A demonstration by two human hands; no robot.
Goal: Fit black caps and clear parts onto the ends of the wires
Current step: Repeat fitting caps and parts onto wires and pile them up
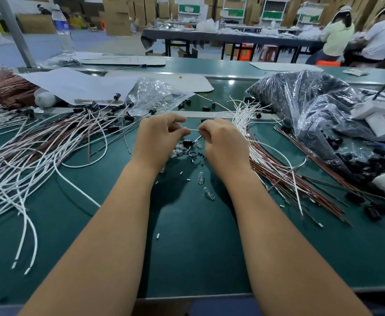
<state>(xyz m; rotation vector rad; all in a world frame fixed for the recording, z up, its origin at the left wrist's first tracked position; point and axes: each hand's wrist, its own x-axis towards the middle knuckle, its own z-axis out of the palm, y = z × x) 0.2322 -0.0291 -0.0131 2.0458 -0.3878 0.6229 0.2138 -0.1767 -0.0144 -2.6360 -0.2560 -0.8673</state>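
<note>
A: Hands?
B: Both up over the green table, close together. Left hand and right hand each w/ fingers curled, pinching opposite ends of a short stretch of white wire running between them.
A: Caps, clear bits?
B: Just below & between the hands: a black cap on a wire end, plus a small cluster of clear parts. Two more clear bulbs lie nearer the person, btwn the forearms. Can't tell if a cap is inside either fist.
A: Wire stock?
B: Left of left hand: big loose tangle of white and brown wires, many w/ black caps at far ends. Right of right hand: bundle of white and reddish wires, uncapped as far as I can see.
A: Else?
B: Clear bag beyond the left hand; large bag of black caps beyond & right of the right hand.
</note>
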